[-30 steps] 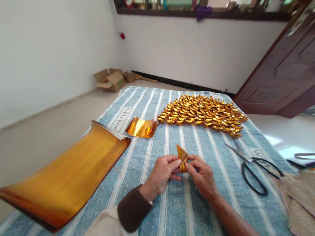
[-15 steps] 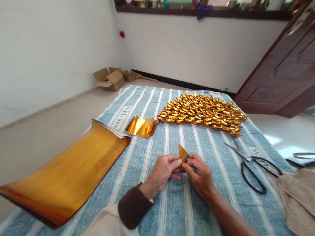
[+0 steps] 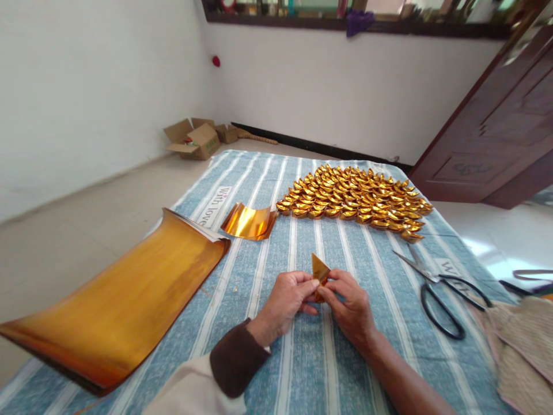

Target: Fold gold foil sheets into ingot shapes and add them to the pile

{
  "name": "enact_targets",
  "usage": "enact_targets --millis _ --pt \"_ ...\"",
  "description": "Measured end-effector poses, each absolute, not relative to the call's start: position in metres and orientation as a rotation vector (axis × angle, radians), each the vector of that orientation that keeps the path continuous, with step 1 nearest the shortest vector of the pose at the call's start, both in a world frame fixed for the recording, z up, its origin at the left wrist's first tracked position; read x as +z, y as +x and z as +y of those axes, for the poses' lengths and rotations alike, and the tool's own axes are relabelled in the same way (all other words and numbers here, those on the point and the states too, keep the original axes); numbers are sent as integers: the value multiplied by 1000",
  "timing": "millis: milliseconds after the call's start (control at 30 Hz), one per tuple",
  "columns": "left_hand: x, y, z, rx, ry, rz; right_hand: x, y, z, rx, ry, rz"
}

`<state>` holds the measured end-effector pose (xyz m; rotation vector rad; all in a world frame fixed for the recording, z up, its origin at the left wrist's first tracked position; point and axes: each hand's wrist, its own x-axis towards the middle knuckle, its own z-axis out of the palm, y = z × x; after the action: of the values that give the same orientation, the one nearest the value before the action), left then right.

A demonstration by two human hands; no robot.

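Striped cloth (image 3: 259, 369), two hands, one foil piece (image 3: 320, 270)

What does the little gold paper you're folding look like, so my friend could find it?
Start at the blue striped cloth and go to its near middle, where the left hand and right hand meet. Pinched between them is the folded gold piece. It pokes up as one pointed triangle, unlike the boat-shaped gold pieces massed farther back.

Scissors (image 3: 440, 288) right of folded paper (image 3: 320, 268)
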<state>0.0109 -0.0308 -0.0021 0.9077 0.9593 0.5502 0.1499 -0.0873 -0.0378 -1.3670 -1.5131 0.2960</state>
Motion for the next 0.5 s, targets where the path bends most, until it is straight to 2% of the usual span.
enact_targets --millis 500 --pt "-1 11 -28 573 895 999 -37 152 -88 404 -1342 -1461"
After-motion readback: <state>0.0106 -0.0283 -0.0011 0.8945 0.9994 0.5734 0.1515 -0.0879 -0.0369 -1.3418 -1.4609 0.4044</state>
